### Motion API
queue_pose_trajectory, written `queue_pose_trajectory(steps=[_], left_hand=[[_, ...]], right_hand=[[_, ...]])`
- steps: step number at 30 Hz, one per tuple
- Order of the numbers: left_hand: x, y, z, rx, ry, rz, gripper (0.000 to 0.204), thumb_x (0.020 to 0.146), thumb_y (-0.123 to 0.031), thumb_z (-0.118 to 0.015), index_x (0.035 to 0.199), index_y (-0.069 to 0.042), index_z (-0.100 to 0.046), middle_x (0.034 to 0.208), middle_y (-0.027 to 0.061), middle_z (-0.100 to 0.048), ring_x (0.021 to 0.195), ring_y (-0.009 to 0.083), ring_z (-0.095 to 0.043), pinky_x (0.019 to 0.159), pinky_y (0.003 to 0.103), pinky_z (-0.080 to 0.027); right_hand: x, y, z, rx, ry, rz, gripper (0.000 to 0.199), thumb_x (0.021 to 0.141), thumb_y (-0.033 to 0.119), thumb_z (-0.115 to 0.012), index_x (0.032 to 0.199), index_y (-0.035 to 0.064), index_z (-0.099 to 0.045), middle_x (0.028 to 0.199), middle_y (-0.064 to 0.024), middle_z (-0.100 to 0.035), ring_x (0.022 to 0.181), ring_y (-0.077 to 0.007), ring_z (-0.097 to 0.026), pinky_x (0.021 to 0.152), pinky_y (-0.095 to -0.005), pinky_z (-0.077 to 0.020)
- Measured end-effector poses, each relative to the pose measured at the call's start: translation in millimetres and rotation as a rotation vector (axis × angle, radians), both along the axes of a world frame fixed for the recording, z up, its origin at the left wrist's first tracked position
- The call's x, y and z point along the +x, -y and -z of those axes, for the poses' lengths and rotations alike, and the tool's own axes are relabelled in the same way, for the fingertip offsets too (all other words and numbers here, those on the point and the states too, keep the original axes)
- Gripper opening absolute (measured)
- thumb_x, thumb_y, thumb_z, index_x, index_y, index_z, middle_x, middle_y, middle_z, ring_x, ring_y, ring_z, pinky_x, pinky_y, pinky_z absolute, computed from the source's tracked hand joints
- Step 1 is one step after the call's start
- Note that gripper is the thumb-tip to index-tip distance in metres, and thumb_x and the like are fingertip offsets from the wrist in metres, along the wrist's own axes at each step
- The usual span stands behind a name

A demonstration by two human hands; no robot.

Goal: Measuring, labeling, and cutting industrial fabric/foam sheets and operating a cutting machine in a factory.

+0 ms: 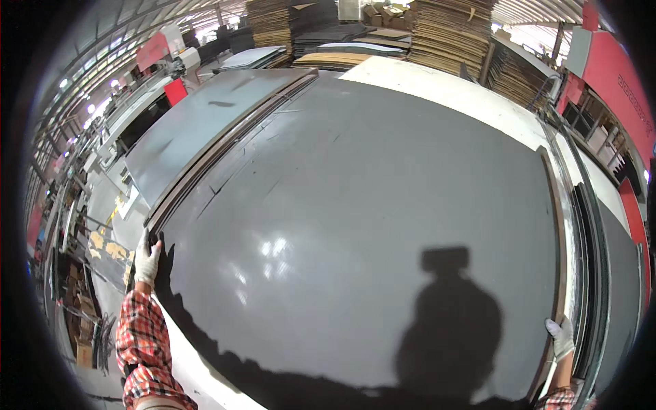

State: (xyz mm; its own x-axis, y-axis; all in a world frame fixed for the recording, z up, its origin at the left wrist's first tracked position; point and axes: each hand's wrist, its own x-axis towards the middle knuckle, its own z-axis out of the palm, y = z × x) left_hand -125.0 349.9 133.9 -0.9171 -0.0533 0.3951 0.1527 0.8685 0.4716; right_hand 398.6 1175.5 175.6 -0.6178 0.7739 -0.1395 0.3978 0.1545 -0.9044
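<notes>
Touching opposite edges, hands (147,262) (561,338) span the grey sheet (369,212).

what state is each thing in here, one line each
grey panel: lying flat, shiny, streaked toward its left side
left hand: gloved, at the panel's left edge
right hand: gloved, at the panel's right edge
blue-grey sheet: lying flat
brown sheets: stacked in a pile

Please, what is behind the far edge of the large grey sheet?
Behind the large grey sheet: a white surface, then tall stacks of brown sheets. Whatever the grey sheet covers cannot be seen.
</notes>
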Motion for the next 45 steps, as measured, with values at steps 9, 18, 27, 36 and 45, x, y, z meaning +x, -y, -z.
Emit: queue_pose_trajectory(steps=[9,18,27,36,45], left_hand=[[208,49,66,-0.266,0.243,-0.131,0.066,0.078,-0.017,-0.057,0.137,-0.003,-0.031,0.142,0.0242,-0.027,0.131,0.0414,-0.024,0.107,0.045,-0.023],[219,23,53,-0.338,0.252,-0.064,0.068,0.074,-0.025,-0.058,0.133,-0.001,-0.036,0.139,0.0226,-0.03,0.132,0.0416,-0.021,0.107,0.057,-0.01],[212,6,22,-0.565,0.243,0.036,0.059,0.084,-0.037,-0.052,0.133,-0.008,-0.04,0.136,0.0155,-0.041,0.127,0.034,-0.033,0.102,0.054,-0.025],[216,10,19,-0.361,0.3,0.086,0.064,0.079,-0.03,-0.054,0.136,-0.005,-0.036,0.138,0.0241,-0.032,0.129,0.0431,-0.026,0.103,0.061,-0.014],[209,13,18,-0.285,0.349,0.133,0.063,0.082,-0.035,-0.051,0.134,-0.003,-0.037,0.137,0.0261,-0.033,0.125,0.0489,-0.027,0.099,0.065,-0.014]], right_hand=[[-150,73,23,0.077,-0.006,-0.253,0.058,0.073,0.02,-0.07,0.12,-0.0059,-0.048,0.108,-0.0117,-0.058,0.097,-0.0206,-0.054,0.089,-0.0322,-0.0429],[-337,189,14,-0.025,-0.086,-0.391,0.057,0.075,0.025,-0.071,0.117,-0.0069,-0.05,0.106,-0.0144,-0.06,0.097,-0.0212,-0.055,0.088,-0.032,-0.0424],[-513,272,49,0.24,0.015,-0.487,0.069,0.072,0.054,-0.063,0.113,-0.0014,-0.057,0.109,-0.0219,-0.061,0.104,-0.0339,-0.056,0.091,-0.0356,-0.0418],[-650,409,34,0.25,0.152,-0.503,0.093,0.068,0.067,-0.058,0.124,-0.0069,-0.045,0.124,-0.026,-0.049,0.119,-0.0353,-0.046,0.098,-0.0397,-0.0364],[-765,462,45,0.232,0.158,-0.548,0.1,0.066,0.075,-0.052,0.119,-0.0093,-0.05,0.122,-0.0277,-0.05,0.119,-0.0366,-0.046,0.099,-0.0419,-0.0362]])
